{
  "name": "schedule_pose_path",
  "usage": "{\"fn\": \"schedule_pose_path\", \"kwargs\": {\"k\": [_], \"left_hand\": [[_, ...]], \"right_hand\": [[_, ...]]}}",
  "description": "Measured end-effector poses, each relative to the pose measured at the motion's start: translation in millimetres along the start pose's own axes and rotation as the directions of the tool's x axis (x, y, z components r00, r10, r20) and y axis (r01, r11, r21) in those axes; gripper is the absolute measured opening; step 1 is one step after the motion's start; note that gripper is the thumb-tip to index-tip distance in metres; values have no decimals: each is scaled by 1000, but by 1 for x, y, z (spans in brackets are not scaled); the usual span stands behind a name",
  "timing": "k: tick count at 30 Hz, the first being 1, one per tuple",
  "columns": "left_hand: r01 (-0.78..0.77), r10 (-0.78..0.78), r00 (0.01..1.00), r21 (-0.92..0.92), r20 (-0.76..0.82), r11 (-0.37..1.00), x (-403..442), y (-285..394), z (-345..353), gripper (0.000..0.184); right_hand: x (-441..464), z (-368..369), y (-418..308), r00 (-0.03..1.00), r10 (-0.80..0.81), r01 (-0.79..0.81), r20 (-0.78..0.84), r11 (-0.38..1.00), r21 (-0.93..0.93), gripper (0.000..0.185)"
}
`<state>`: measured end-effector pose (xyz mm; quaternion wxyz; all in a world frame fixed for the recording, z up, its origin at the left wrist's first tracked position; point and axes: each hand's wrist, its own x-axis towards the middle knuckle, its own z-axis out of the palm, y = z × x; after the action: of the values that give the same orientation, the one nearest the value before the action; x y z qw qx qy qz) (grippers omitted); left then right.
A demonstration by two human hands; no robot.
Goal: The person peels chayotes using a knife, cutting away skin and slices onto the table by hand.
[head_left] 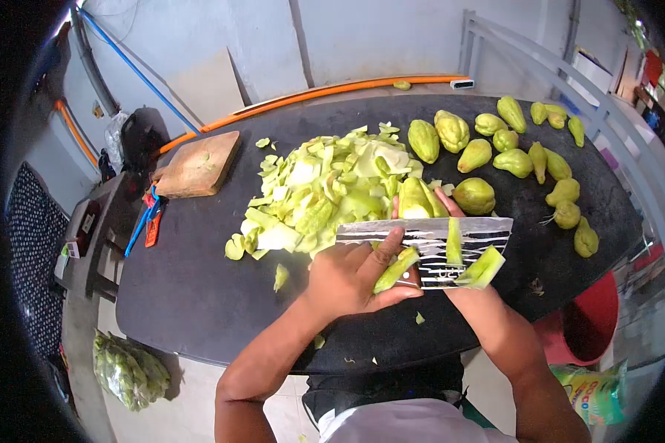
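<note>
My left hand (358, 273) is closed around the handle of a broad cleaver (425, 240), its blade wet and dark-striped, with strips of green peel stuck to it. Behind the blade, my right hand (451, 203) grips a partly peeled chayote (417, 198); the cleaver hides much of that palm. A peel strip (397, 269) lies against the handle by my left thumb. Just beyond my hands spreads a heap of chayote peels and pale pieces (325, 188). One whole chayote (473, 196) rests right beside my right fingertips.
Several whole chayotes (513, 162) lie on the right of the dark table (192, 284). A wooden chopping board (198, 164) sits at the left edge, near an orange-and-blue tool (152, 221). Below are a red bucket (591, 317) and a plastic bag of green produce (129, 369).
</note>
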<state>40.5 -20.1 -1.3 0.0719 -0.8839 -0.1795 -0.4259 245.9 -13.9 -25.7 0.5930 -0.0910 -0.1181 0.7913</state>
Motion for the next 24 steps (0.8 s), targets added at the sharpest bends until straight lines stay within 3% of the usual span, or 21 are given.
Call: {"fn": "schedule_pose_path", "kwargs": {"k": [3, 6, 10, 12, 18, 19, 20, 21, 22, 24], "left_hand": [[-4, 4, 1000, 14, -18, 1000, 0, 0, 0, 90], [16, -18, 999, 53, 33, 998, -5, -4, -1, 91], [95, -100, 992, 57, 81, 994, -2, -9, -10, 86], [72, -72, 997, 49, 2, 996, -7, -18, -4, 89], [142, -141, 985, 0, 94, 990, -2, -17, -17, 78], [266, -266, 958, 10, 105, 964, -10, -28, -13, 74], [387, -387, 915, 24, 111, 922, -16, -42, -11, 71], [657, -647, 746, -18, 155, 753, -11, -45, -21, 63], [715, -721, 668, 108, 185, 690, -15, -56, -29, 57], [635, -647, 754, 122, 117, 763, -26, -61, -30, 55]], "right_hand": [[-1, 6, 3, 998, -32, 27, -48, 996, -89, 47], [-3, 12, 6, 997, -32, 29, -76, 999, -34, 47], [1, -8, 4, 990, -16, 14, 143, 1000, 18, 51], [3, -7, 5, 993, -47, 47, 105, 999, 2, 49], [1, 1, 4, 999, -42, 42, 1, 999, -22, 48], [-4, 3, 4, 999, -46, 45, -5, 989, -141, 47], [-9, 11, -2, 987, 40, -30, 153, 997, -65, 45], [-11, 18, -1, 993, 31, -16, 117, 991, -130, 44], [-12, 23, 0, 996, 19, -2, 86, 981, -194, 43], [-8, 25, -1, 999, -1, 8, 38, 981, -192, 42]]}}
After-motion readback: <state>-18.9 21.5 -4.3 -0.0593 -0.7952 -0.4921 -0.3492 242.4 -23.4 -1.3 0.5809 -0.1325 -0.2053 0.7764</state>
